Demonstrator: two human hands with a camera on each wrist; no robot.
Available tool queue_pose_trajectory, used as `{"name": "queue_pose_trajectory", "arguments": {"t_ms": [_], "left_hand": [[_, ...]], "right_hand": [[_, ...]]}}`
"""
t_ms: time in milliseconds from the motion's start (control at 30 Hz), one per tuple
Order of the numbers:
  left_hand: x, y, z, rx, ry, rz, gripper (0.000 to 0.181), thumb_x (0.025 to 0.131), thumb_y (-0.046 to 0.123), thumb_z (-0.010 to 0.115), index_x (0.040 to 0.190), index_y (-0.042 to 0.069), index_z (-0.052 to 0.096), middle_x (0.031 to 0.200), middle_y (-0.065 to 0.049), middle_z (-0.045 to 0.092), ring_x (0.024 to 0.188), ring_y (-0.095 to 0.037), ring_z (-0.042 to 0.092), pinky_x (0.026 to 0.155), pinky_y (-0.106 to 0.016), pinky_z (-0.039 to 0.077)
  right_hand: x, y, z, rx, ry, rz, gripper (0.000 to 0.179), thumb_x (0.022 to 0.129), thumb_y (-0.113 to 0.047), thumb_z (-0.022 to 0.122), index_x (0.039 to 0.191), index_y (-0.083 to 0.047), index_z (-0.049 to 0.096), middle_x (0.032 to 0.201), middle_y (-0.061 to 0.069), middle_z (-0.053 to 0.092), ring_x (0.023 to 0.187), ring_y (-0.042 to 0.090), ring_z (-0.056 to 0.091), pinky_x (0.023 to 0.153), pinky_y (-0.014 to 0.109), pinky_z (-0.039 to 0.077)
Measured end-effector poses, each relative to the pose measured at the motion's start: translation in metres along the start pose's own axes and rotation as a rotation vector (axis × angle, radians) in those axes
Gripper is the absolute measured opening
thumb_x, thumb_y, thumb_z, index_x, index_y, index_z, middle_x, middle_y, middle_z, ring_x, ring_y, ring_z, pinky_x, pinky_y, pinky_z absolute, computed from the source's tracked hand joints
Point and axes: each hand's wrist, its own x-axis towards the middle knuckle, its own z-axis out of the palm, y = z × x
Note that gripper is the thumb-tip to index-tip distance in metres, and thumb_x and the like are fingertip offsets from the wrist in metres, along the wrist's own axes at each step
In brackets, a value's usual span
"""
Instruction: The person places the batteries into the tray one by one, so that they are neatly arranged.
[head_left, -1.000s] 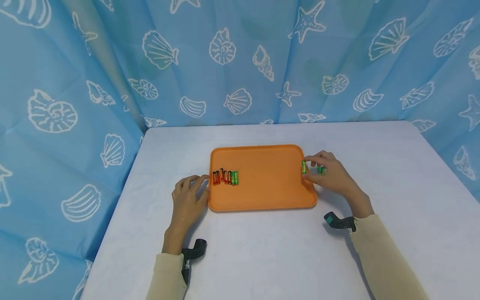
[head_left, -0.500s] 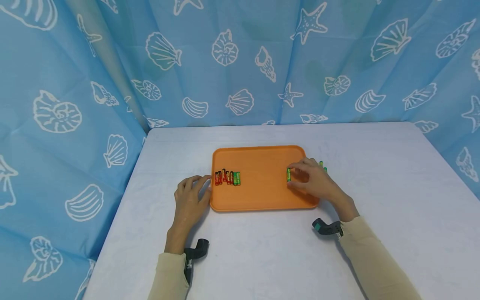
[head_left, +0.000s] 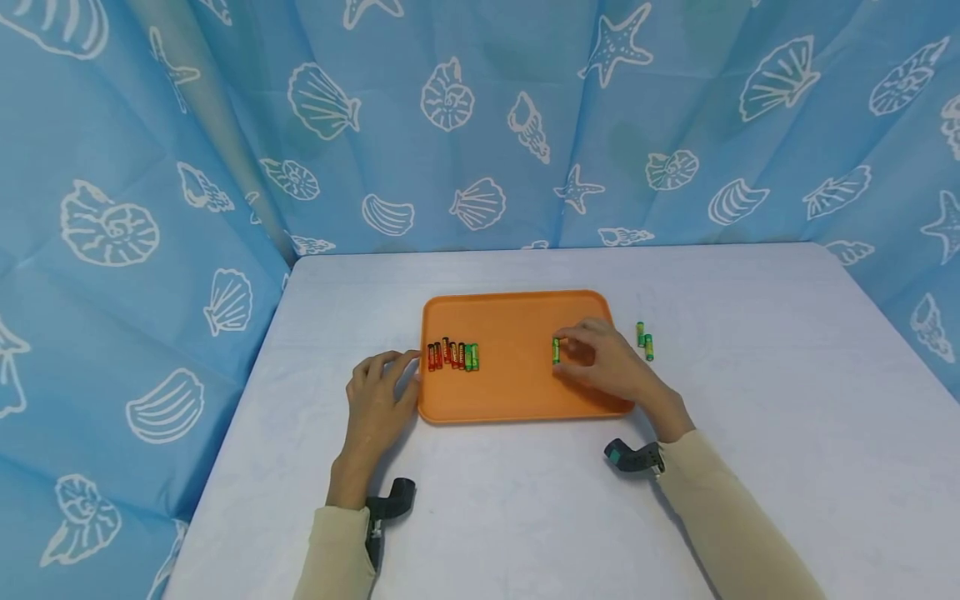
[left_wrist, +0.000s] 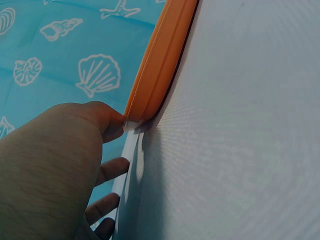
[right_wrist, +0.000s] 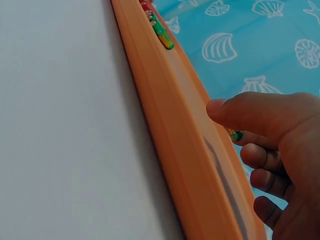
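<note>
Over the right half of an orange tray, my right hand pinches a green battery upright between thumb and index finger. In the right wrist view just one end of that battery shows behind the thumb. My left hand touches the tray's left rim with thumb and index fingertips, the other fingers relaxed and spread. Several red batteries stand side by side in a row near the tray's left side. Two green batteries follow at the row's right end.
Two more green batteries lie on the white table to the right of the tray. A blue curtain with shell patterns hangs behind and to the left. Each wrist wears a black camera mount.
My right hand has moved left from the tray's right edge, carrying the green battery inward over the tray. The two batteries behind it now show fully. My left hand stays at the rim.
</note>
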Motion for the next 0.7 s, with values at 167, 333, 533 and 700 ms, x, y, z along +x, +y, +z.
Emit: {"name": "queue_pose_trajectory", "arguments": {"t_ms": [167,333,533,700], "left_hand": [[0.0,-0.001,0.0,-0.01,0.008,0.013,0.038,0.101,0.027,0.057,0.138,0.022,0.06,0.14,-0.01,0.049,0.136,-0.035,0.031,0.112,-0.057,0.019],[0.0,-0.002,0.0,-0.012,0.015,0.02,0.037,0.101,0.027,0.057,0.137,0.022,0.061,0.139,-0.009,0.049,0.135,-0.035,0.031,0.111,-0.057,0.02],[0.001,-0.002,0.0,-0.01,0.014,0.017,0.037,0.101,0.027,0.056,0.138,0.022,0.061,0.14,-0.01,0.049,0.136,-0.035,0.031,0.112,-0.057,0.02],[0.001,-0.003,0.0,-0.006,0.01,0.017,0.038,0.101,0.028,0.056,0.138,0.022,0.06,0.139,-0.009,0.05,0.136,-0.035,0.031,0.112,-0.056,0.019]], "right_hand": [[0.005,-0.006,0.008,-0.002,-0.01,0.006,0.048,0.083,-0.03,0.083,0.125,-0.012,0.068,0.1,-0.001,0.054,0.1,0.02,0.046,0.086,0.041,0.043],[0.01,-0.01,0.016,-0.02,-0.013,0.001,0.047,0.084,-0.031,0.083,0.125,-0.013,0.068,0.098,-0.002,0.054,0.102,0.021,0.046,0.089,0.041,0.042],[0.013,-0.012,0.022,-0.013,-0.008,-0.017,0.043,0.084,-0.029,0.083,0.121,-0.011,0.069,0.095,-0.002,0.054,0.099,0.02,0.045,0.085,0.039,0.042],[0.016,-0.012,0.026,-0.025,-0.004,-0.046,0.04,0.084,-0.027,0.083,0.117,-0.01,0.069,0.091,-0.002,0.053,0.094,0.02,0.045,0.081,0.037,0.042]]}}
